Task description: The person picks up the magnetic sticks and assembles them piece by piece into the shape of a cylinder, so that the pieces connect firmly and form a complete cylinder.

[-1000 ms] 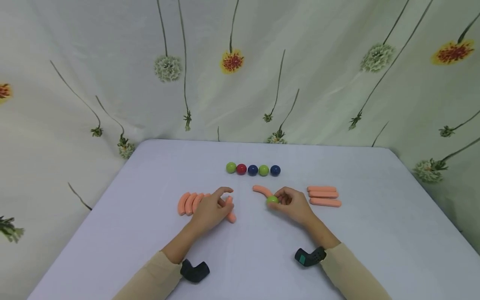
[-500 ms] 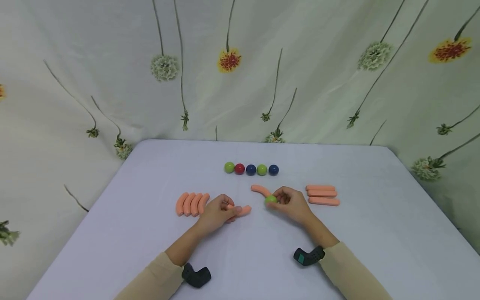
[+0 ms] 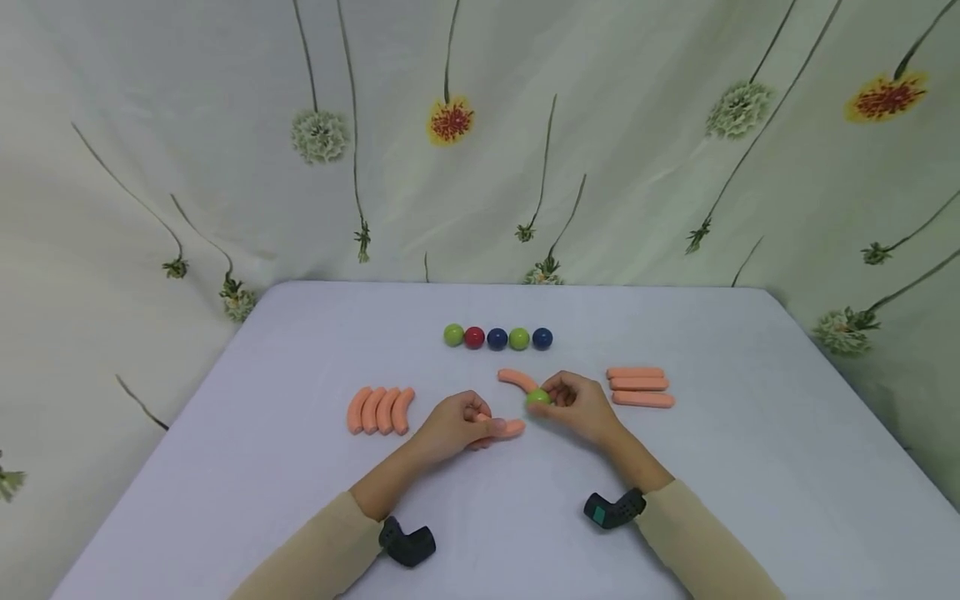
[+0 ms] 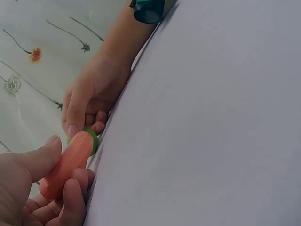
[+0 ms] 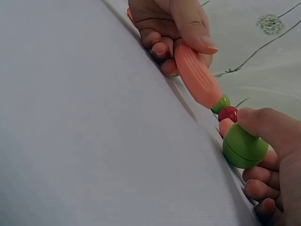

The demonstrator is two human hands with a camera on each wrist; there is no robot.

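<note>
My left hand (image 3: 450,425) pinches a sausage (image 3: 508,429). My right hand (image 3: 581,406) grips a green ball (image 3: 537,397), just beside the sausage's tip.

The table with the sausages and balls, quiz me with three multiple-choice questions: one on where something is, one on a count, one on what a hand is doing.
1. Where does the row of balls lie?
A. Beyond both hands, toward the curtain
B. At the near table edge
C. On the stack of straight sausages

2. How many curved sausages are in the group left of the left hand?
A. Two
B. Four
C. Six

3. What is the right hand doing?
A. Lying flat and open
B. Pinching a green ball
C. Holding a blue ball

Answers:
1 A, the five balls sit farther back on the table than the hands.
2 B, four lie side by side in the head view.
3 B, its fingers curl round the green ball, while the left hand holds a sausage toward it.
</note>
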